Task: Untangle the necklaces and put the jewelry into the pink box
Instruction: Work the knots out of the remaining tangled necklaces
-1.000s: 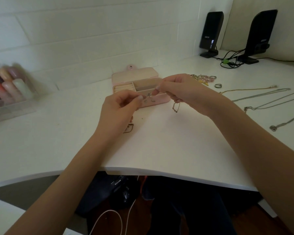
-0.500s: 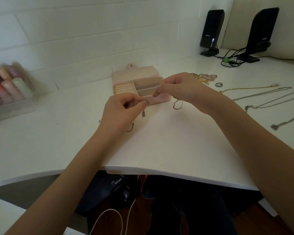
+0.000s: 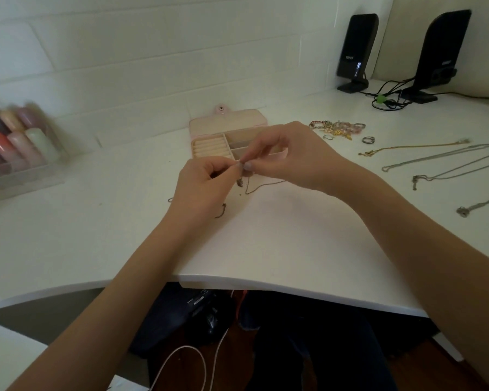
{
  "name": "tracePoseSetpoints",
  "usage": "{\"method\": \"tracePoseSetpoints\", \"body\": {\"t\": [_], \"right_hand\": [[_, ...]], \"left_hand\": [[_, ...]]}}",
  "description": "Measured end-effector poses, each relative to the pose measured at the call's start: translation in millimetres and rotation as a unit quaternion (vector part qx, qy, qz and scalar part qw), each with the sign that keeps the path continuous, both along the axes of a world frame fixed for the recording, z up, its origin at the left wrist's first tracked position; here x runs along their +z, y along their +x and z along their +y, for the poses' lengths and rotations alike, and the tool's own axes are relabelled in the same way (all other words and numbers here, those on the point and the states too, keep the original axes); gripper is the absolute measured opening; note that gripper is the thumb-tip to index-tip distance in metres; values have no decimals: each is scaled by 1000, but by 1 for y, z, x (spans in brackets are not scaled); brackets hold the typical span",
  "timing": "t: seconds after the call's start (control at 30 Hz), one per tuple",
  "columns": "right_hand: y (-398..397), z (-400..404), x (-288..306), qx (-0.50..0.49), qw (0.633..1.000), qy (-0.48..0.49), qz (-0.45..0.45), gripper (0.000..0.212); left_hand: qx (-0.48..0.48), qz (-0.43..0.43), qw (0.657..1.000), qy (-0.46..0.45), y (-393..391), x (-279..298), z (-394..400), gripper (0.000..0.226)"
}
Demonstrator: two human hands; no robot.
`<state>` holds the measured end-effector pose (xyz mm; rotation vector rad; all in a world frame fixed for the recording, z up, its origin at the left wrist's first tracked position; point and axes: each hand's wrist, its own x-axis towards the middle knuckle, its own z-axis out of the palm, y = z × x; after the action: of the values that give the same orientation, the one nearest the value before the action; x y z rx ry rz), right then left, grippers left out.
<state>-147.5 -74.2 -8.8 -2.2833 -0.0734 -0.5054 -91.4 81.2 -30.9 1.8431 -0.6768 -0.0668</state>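
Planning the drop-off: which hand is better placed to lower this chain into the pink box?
Probably the right hand: it pinches the chain directly over the box.

White desk [image 3: 266, 249], curved front edge, takes up most of the view. Behind the desk: white wall [image 3: 153, 52] of large rectangular blocks; at the desk's far right corner a beige wall panel [image 3: 486, 46]. Below the desk's front edge: dark wood floor [image 3: 435, 371], in shadow. Light dim and even, soft shadows on the desk top.
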Motion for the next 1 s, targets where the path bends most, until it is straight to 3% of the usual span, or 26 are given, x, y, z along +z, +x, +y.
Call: {"method": "tracePoseSetpoints", "body": {"t": [0.63,0.87,1.0], "right_hand": [[1,5,-1,-43,988,-139,-58,5],[4,3,-3,-43,990,-121,-60,4],[3,6,-2,-29,999,17,-15,6]], "left_hand": [[-3,-9,1000,30,-1,1,0,25],[13,-1,999,31,1,0,-2,24],[21,5,999,28,3,0,-2,25]]}}
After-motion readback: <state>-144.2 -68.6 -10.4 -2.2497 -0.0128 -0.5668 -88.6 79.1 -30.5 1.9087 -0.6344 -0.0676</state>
